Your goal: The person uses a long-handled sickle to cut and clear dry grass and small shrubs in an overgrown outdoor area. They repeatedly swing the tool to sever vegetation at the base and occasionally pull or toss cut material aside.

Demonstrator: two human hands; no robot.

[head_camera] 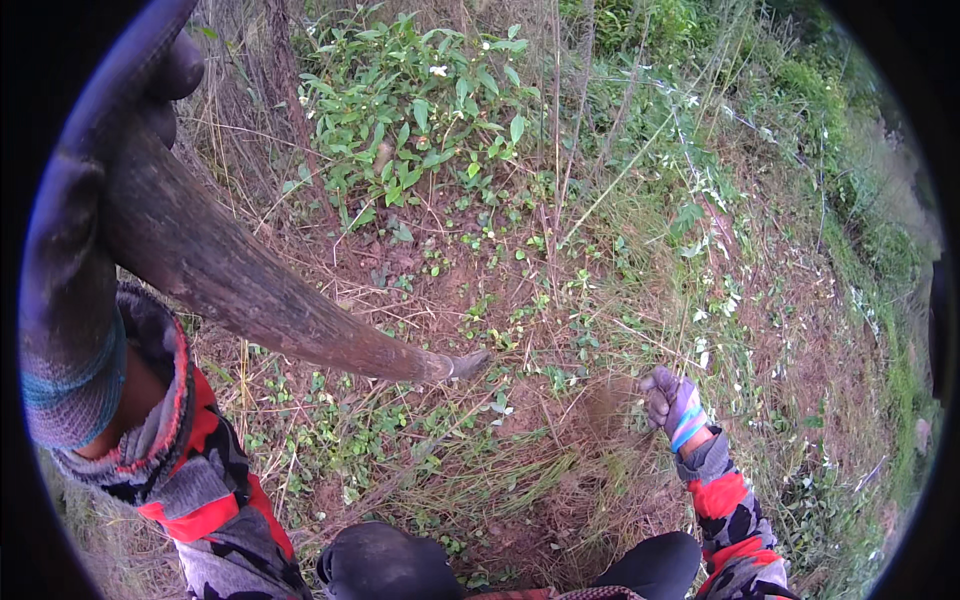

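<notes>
Close to the camera at the left edge, my left hand (75, 202) in a dark-coated work glove wraps around a thick, weathered wooden tool handle (277, 296). The handle slants down to the right and narrows to a grey tip (469, 364) just over the ground; the tool's kind cannot be told. Lower right, my right hand (670, 401) is a gloved fist, apparently around thin grass stems (684, 341) that stick up above it. A brown blur (606, 409), perhaps soil or roots, shows left of that fist. Flattened cut grass (510, 476) lies between my hands.
A leafy bush (420, 112) with white flowers grows ahead, beside a woody stem (292, 90). Tall dry stalks (556, 150) rise right of it. Bare reddish soil (450, 289) shows among low weeds. My dark-trousered knees (390, 562) are at the bottom. Denser greenery lines the right side.
</notes>
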